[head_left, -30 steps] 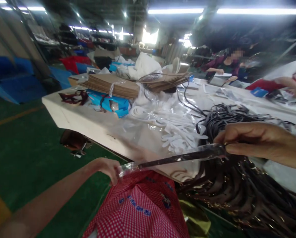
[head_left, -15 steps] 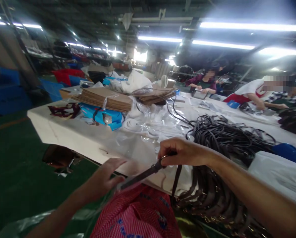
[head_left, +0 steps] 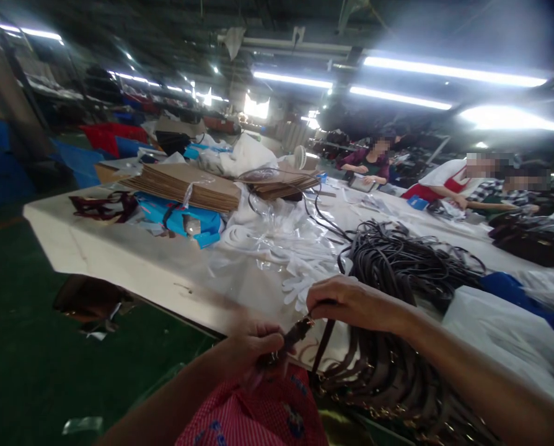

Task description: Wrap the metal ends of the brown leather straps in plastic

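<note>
A dark brown strap [head_left: 297, 333] with shiny metal fittings stretches between my two hands above the table's front edge. My right hand [head_left: 344, 302] is closed around its upper end, near a small metal piece. My left hand [head_left: 258, 344] pinches the strap lower down, thumb on top; motion blurs its fingers. Beside and below my right hand, several brown straps [head_left: 393, 365] with gold-coloured hardware hang over the table edge. A tangled heap of dark straps [head_left: 398, 254] lies just beyond my right forearm. White gloves [head_left: 298, 279] lie on the table near my right hand.
On the white table [head_left: 119, 254] are stacked cardboard sheets [head_left: 184, 186], a blue package [head_left: 177, 217] and clear plastic. A white bag [head_left: 495, 334] lies right. Co-workers [head_left: 370, 164] work across the table. A brown item [head_left: 88, 300] shows below the table's left edge.
My left hand has moved right and up along the strap and closed on it; before, its fingers were apart near the lower end. My right hand keeps its grip. The view has shifted slightly.
</note>
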Demonstrator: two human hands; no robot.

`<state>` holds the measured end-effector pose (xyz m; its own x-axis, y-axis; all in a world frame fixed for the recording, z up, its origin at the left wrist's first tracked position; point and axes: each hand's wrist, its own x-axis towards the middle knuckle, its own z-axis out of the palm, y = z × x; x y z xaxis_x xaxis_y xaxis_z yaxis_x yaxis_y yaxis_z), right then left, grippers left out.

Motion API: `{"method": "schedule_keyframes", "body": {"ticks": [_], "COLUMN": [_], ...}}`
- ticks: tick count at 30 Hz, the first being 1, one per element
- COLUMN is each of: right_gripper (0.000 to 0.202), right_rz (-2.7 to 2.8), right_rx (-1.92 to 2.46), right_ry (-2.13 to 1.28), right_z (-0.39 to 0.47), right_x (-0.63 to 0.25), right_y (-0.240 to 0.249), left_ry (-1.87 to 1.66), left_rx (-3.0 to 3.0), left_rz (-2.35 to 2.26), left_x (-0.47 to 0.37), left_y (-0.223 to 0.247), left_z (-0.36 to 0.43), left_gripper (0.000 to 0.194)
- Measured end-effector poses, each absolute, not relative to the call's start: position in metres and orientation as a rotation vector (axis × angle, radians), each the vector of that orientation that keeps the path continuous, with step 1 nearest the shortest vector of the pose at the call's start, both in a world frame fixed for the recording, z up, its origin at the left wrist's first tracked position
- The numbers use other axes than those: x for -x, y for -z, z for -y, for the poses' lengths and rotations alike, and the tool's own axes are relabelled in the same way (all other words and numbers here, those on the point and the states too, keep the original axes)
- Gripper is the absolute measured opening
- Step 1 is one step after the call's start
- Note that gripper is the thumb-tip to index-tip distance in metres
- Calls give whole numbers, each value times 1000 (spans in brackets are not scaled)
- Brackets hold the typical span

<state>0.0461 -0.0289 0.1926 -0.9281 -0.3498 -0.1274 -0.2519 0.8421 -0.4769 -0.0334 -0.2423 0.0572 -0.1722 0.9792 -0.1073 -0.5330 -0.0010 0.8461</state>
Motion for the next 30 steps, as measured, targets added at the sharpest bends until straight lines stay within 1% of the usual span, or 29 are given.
{"method": "schedule_keyframes", "body": {"ticks": [3,5,8,11,14,16,18,20,22,24,26,28,30], "right_gripper": [26,22,17,20,26,25,19,16,19,23,21,18,19], "right_rz": [-3023,-3129,-3127,-2937,-2762,-2744,-2859,-3035,-3143,-3148,-3130,-3073,-2964], "right_rx": [679,635,349,95,30,14,55,228,453,575,544,421,261], "right_ry": [395,307,488,769,1003,1050,949,698,400,239,298,490,693], "right_z": [40,48,53,51,50,51,53,57,61,63,63,61,59], "right_x": [-51,-55,-59,-59,-57,-55,-53,-52,-53,-54,-54,-54,-54], "right_y": [-202,-209,-215,-214,-208,-205,-204,-204,-205,-205,-200,-194,-187], "left_ry": [-1440,-1448,-1504,-1563,-1600,-1623,-1646,-1662,-1662,-1654,-1639,-1618,-1591], "left_rx": [-603,-604,-662,-707,-746,-757,-752,-728,-710,-717,-750,-791,-847], "left_rz": [-805,-762,-761,-790,-818,-820,-800,-767,-744,-751,-793,-861,-942], "left_x": [30,29,28,26,26,25,25,24,23,23,22,21,21], "left_y": [-64,-67,-72,-76,-80,-82,-83,-79,-74,-70,-70,-76,-81], "left_z": [241,237,232,228,225,224,223,221,219,219,220,222,224], "left_gripper": [58,58,59,57,54,55,55,53,50,51,52,53,51]}}
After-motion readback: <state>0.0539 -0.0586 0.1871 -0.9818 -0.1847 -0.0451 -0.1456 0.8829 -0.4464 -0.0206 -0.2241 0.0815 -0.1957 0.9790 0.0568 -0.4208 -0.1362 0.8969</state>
